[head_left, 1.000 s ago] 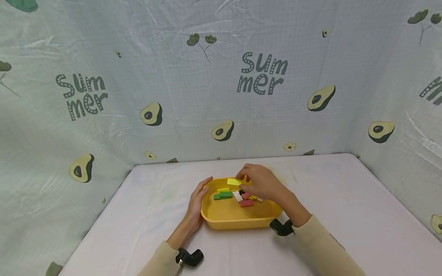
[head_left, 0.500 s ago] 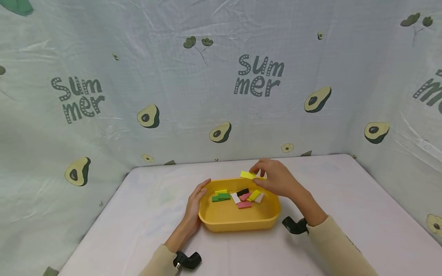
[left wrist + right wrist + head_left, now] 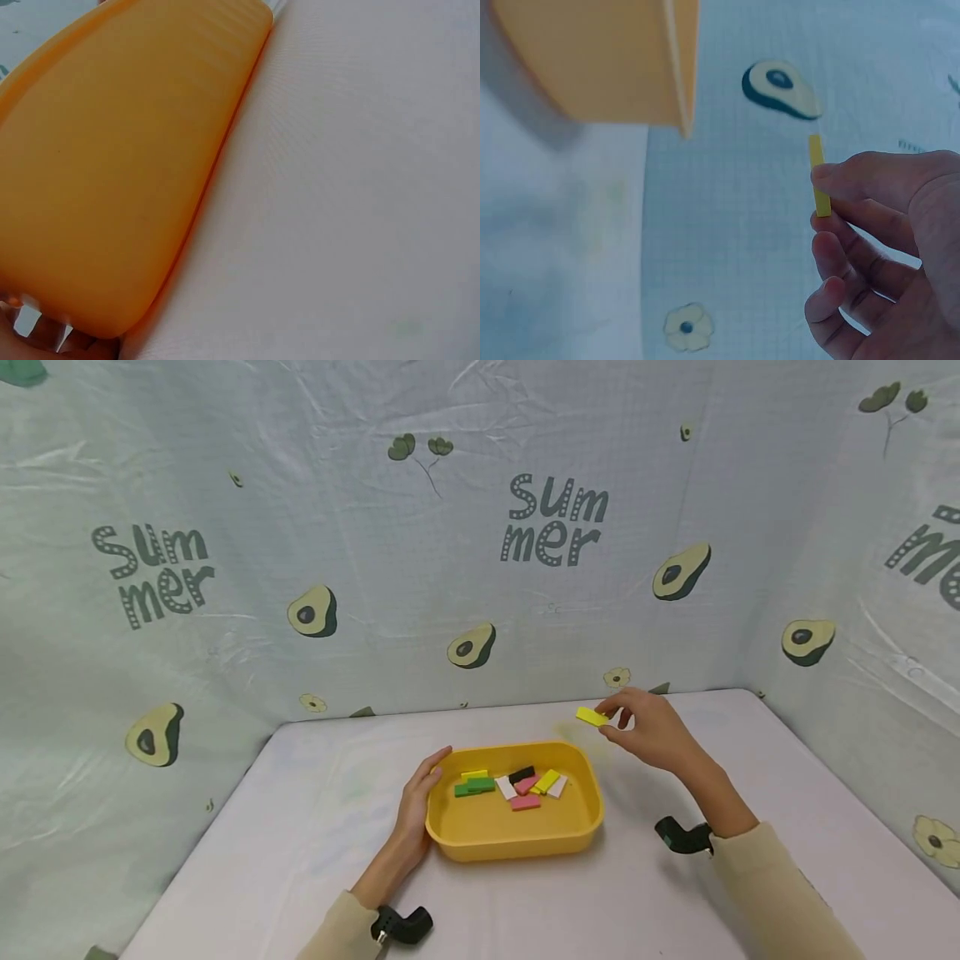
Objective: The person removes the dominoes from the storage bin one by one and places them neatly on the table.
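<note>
Out past the right back corner of the yellow tray [image 3: 517, 847], my right hand [image 3: 648, 731] pinches a flat yellow domino-like block [image 3: 591, 717] between thumb and fingers, raised above the table. The right wrist view shows the same yellow block [image 3: 820, 176] edge-on, its ends sticking out past the thumb. My left hand [image 3: 415, 806] rests against the tray's left side with fingers fairly straight; the left wrist view catches only some of its fingers [image 3: 45, 341] at the tray's end. Inside the tray lie green blocks [image 3: 475, 787], pink blocks [image 3: 526, 803], a black block [image 3: 521, 774], white blocks [image 3: 506, 788] and yellow blocks [image 3: 550, 782].
A white-covered table [image 3: 315, 827] extends on both sides of the tray. Behind it hangs a pale curtain [image 3: 390, 552] printed with avocados and lettering, which also runs along the left and right sides. A black camera [image 3: 682, 835] sits on the right wrist, another camera [image 3: 402, 927] on the left.
My right hand has carried the pinched yellow block up and to the right, from over the tray's back to beyond its right back corner. My left hand stays against the tray.
</note>
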